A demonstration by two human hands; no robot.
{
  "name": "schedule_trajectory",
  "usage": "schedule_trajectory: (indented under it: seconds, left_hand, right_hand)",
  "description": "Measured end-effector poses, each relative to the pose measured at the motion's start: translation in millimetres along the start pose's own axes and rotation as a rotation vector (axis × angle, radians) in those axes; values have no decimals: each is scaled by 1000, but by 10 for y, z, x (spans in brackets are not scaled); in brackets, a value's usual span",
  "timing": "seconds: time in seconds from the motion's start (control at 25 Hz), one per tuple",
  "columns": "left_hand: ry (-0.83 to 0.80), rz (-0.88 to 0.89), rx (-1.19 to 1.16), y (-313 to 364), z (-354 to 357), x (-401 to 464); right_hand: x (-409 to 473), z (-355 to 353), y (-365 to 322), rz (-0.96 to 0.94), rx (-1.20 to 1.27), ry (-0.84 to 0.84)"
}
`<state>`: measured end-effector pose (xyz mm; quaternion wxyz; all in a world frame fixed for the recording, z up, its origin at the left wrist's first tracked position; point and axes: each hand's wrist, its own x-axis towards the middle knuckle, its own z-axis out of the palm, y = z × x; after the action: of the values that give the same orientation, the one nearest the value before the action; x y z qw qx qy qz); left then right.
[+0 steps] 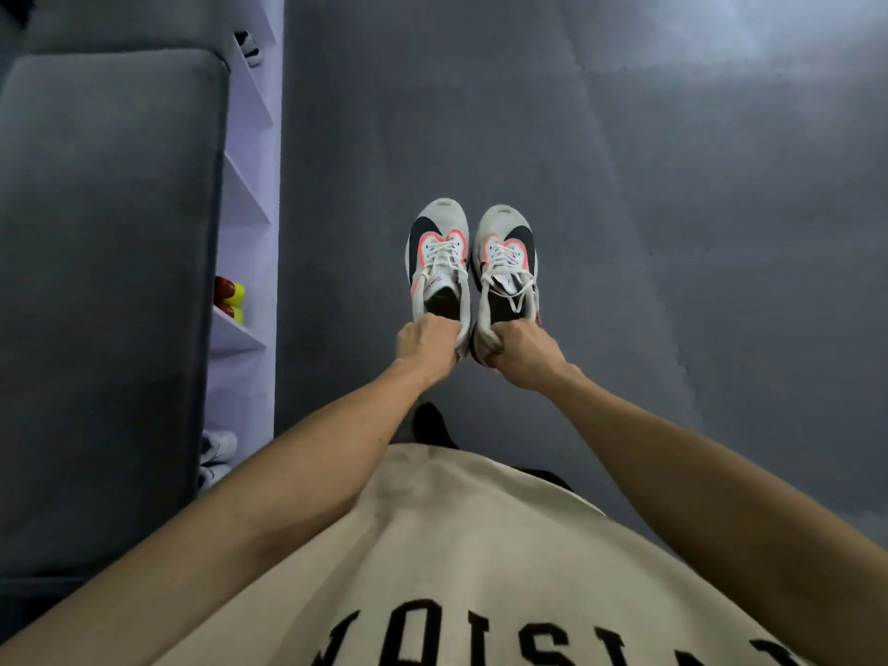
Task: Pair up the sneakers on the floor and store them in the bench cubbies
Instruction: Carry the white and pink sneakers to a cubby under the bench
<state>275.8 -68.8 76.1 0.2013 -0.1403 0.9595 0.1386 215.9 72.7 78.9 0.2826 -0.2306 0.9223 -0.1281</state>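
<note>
Two matching white sneakers with black swooshes and pink trim hang side by side above the grey floor, toes pointing away from me. My left hand (425,346) grips the heel of the left sneaker (438,259). My right hand (521,350) grips the heel of the right sneaker (504,264). The bench (110,281) with a grey cushion runs along the left, and its white cubbies (250,194) open toward the floor.
One cubby holds red and yellow shoes (230,298). Another near me holds white sneakers (216,451), and a far one holds a dark and white shoe (250,48). Grey carpet (624,161) spreads ahead and to the right.
</note>
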Motion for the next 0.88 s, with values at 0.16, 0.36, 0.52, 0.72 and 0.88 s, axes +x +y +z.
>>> schedule_trajectory:
  seconds: [0.16, 0.36, 0.52, 0.72, 0.88]
  left_hand:
    - [33, -95, -47, -294, -473, 722]
    - [80, -344, -164, -854, -778, 1346]
    - [89, -620, -340, -1072, -874, 1570]
    - [180, -1059, -631, -960, -905, 1561]
    - [226, -1317, -774, -852, -707, 1357]
  right_hand:
    - [924, -517, -318, -96, -56, -35]
    - [2057, -862, -868, -324, -208, -177]
    - [2766, -982, -1283, -561, -348, -329]
    - [3218, -994, -1816, -940, -628, -565]
    - [3141, -745, -2073, -1148, -740, -706]
